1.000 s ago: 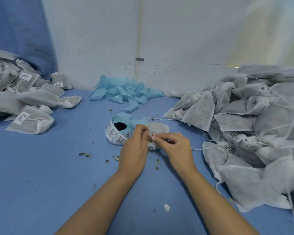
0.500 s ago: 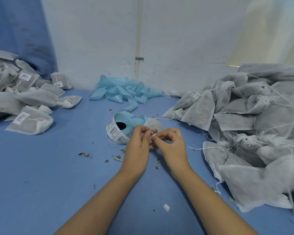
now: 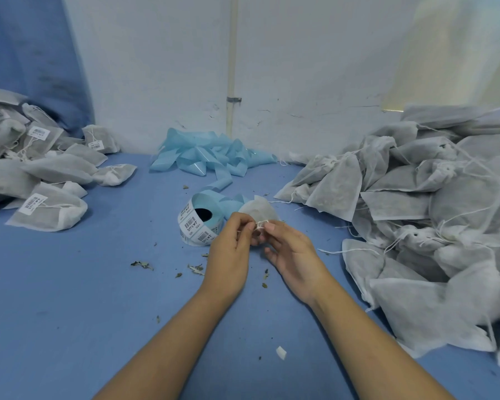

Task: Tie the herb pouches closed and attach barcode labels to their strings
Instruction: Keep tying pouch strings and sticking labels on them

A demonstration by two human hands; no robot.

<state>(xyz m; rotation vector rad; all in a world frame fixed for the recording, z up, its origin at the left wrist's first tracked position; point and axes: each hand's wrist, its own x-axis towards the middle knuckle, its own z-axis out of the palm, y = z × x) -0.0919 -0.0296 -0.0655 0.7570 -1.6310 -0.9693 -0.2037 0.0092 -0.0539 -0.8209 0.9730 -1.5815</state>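
While both hands [image 3: 257,243] pinch thin string [image 3: 259,225], the gauzy pouch [image 3: 259,209] seemingly hangs bunched.

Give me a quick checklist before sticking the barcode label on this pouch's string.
1. String pinched by both hands, left hand and right hand: ok.
2. Knot finished: cannot tell.
3. Pouch held behind the hands: ok.
4. Label roll beside left hand, labels showing: ok.
5. Label already on string: not ok.
6. A hand free to peel: not ok.
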